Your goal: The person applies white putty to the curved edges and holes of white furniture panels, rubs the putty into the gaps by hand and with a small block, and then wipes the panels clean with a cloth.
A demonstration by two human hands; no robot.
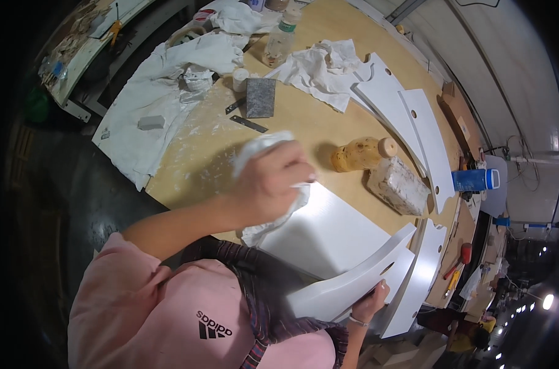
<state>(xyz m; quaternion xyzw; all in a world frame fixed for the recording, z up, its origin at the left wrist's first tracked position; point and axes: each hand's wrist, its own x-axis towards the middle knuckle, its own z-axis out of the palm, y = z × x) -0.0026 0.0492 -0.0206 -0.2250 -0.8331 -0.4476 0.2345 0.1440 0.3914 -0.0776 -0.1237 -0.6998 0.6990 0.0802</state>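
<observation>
My left hand (pixel 273 178) is closed round a crumpled white cloth (pixel 255 147), a little blurred, above the near edge of the table. Parts of the cloth stick out on both sides of the fist. Under it lies a flat glossy white board (pixel 328 237). My right hand (pixel 371 302) grips the edge of a curved white panel (pixel 335 288) near its slot. This panel is tilted up close to my body and overlaps the board. Part of my right hand's fingers is hidden behind the panel.
Right of the cloth stand a bottle of yellowish liquid (pixel 356 155) and a smeared block-shaped container (pixel 399 186). More white panels (pixel 427 147) lie at the right. Farther back are a grey abrasive pad (pixel 260 98), dark metal strips (pixel 248 124), rags (pixel 322 67) and a clear bottle (pixel 279 43).
</observation>
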